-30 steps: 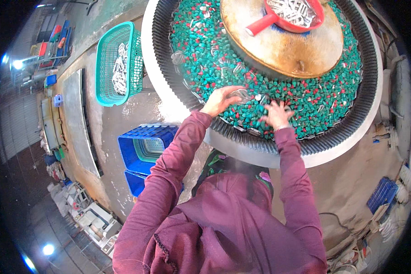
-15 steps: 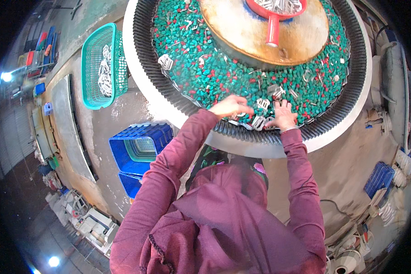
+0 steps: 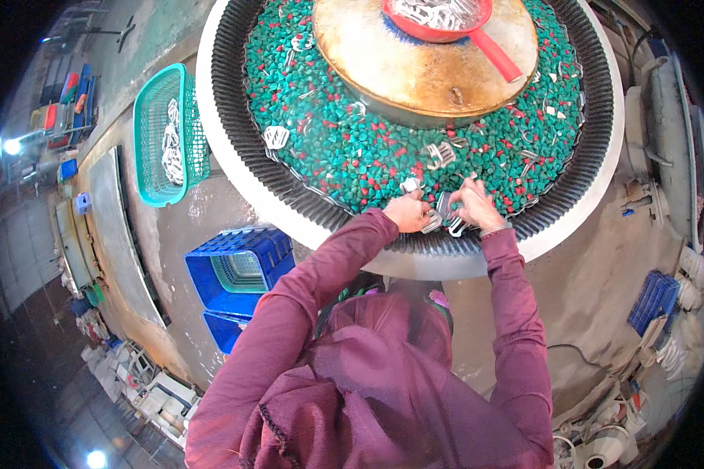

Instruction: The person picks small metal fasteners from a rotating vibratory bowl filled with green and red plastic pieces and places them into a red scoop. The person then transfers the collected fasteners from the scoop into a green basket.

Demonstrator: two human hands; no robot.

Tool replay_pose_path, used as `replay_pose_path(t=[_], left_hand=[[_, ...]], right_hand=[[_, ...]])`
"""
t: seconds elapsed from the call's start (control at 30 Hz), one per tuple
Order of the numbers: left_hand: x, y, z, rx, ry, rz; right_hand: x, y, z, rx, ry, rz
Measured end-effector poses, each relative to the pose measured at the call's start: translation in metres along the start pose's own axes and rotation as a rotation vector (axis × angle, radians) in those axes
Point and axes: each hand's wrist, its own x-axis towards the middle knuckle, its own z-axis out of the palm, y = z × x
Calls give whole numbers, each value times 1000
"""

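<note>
My left hand [image 3: 408, 212] is closed around small grey-white slotted metal parts at the near edge of a large round bowl [image 3: 246, 187]. Beside it, my right hand [image 3: 479, 205] has its fingers bent onto another slotted metal part [image 3: 444, 205], which stands between the two hands. Green and red tumbling stones [image 3: 344, 168] fill the bowl around the raised centre. More slotted metal parts lie among them, one cluster [image 3: 441, 154] just beyond my hands and another piece [image 3: 275, 137] near the left wall. The fingertips are partly hidden.
A red long-handled pan [image 3: 497, 56] holding metal parts rests on the stained round centre cover [image 3: 438, 82]. Left of the bowl, a green basket [image 3: 140, 148] contains metal parts. Blue crates [image 3: 203, 270] stand below it. Another blue crate [image 3: 652, 302] lies at the far right.
Both hands have come closer together around the metal parts; my right hand has gone from spread fingers to bent ones. The pan's handle now points further right, and the view has shifted.
</note>
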Motion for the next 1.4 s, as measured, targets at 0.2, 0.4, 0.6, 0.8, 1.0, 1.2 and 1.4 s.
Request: replay_pose_path(t=[0.2,0.4,0.6,0.8,1.0,1.2,1.4], left_hand=[[-25,5,-90,-1073,-237,-189],[-38,-10,-124,-1697,-113,92],[-27,6,-136,-1644,-56,56],[6,-6,-93,-744,-39,142],[3,9,-59,-553,-64,125],[-14,52,-68,-407,94,258],[-30,77,-69,-243,342,174]], right_hand=[[77,-9,-36,-7,384,100],[80,-6,7,-235,397,171],[-6,-10,3,-229,218,266],[-19,-18,46,-217,174,318],[1,59,45,131,412,28],[-50,11,-30,1728,-177,2],[-45,-20,-14,2089,-105,-122]])
